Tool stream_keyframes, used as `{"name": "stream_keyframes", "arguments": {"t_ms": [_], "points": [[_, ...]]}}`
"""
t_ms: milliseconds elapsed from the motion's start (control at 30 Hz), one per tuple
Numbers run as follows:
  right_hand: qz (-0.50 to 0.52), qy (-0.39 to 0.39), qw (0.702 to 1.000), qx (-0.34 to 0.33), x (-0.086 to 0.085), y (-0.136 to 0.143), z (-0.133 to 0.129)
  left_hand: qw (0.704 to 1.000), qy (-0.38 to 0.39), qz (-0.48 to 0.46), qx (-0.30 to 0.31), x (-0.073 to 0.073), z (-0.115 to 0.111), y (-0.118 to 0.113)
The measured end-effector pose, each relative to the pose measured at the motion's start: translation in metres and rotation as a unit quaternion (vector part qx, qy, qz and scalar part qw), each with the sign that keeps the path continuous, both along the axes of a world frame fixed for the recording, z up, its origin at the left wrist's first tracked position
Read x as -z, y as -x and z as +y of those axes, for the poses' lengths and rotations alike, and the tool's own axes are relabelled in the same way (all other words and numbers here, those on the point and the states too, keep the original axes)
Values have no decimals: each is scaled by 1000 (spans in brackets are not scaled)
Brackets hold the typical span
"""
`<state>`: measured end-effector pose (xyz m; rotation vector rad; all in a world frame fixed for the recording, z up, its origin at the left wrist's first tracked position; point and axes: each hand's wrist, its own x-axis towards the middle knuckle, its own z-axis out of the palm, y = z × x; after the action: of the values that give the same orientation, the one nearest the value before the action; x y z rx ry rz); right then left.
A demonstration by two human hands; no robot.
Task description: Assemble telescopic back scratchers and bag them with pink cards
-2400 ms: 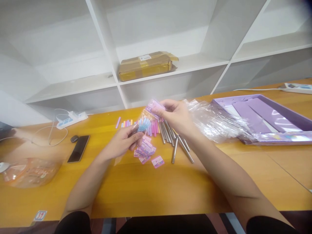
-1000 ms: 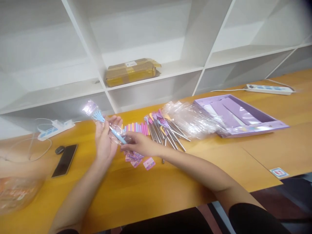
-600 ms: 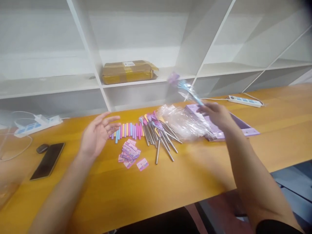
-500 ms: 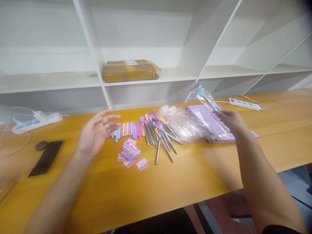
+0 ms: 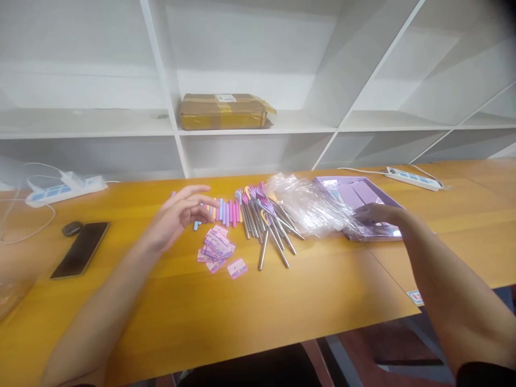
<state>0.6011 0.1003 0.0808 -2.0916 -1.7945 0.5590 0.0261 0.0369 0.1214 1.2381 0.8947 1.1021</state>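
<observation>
My left hand (image 5: 177,217) hovers open, fingers stretched apart, over the row of coloured sticks (image 5: 229,213) and hides the left part of it. To the right is a pile of back scratchers (image 5: 266,226) with metal rods and coloured hand-shaped heads. Pink-purple printed cards (image 5: 217,246) lie in a loose heap in front of the sticks. My right hand (image 5: 377,213) reaches down into the shallow purple box (image 5: 387,196), beside clear plastic bags (image 5: 312,209). Its fingers are dark and partly hidden, so I cannot tell whether they grip anything.
A taped cardboard box (image 5: 226,113) sits on the white shelf (image 5: 298,122) behind the table. Power strips stand at left (image 5: 66,191) and right (image 5: 413,178). A phone (image 5: 80,250) and a small black object (image 5: 72,228) lie at the left.
My right hand has lowered from above the purple box into it, and the bagged blue back scratcher it held up is no longer distinctly visible. My left hand has shifted slightly right over the sticks.
</observation>
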Motion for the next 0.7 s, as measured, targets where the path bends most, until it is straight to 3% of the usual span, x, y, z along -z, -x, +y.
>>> {"name": "stream_keyframes", "arguments": {"t_ms": [133, 267, 433, 567, 700], "points": [[-76, 74, 994, 6, -11, -3, 22, 1000, 11, 19, -3, 3, 2, 1], [-134, 25, 990, 27, -30, 14, 38, 1000, 10, 23, -4, 6, 6, 3], [-140, -25, 990, 7, -45, 67, 41, 999, 4, 34, 1, 6, 8, 5], [-112, 16, 989, -92, -39, 127, 48, 999, 1, 48, -12, 4, 8, 6], [-186, 127, 949, -219, -22, 185, 54, 999, 3, 53, -14, 5, 9, 7]]}}
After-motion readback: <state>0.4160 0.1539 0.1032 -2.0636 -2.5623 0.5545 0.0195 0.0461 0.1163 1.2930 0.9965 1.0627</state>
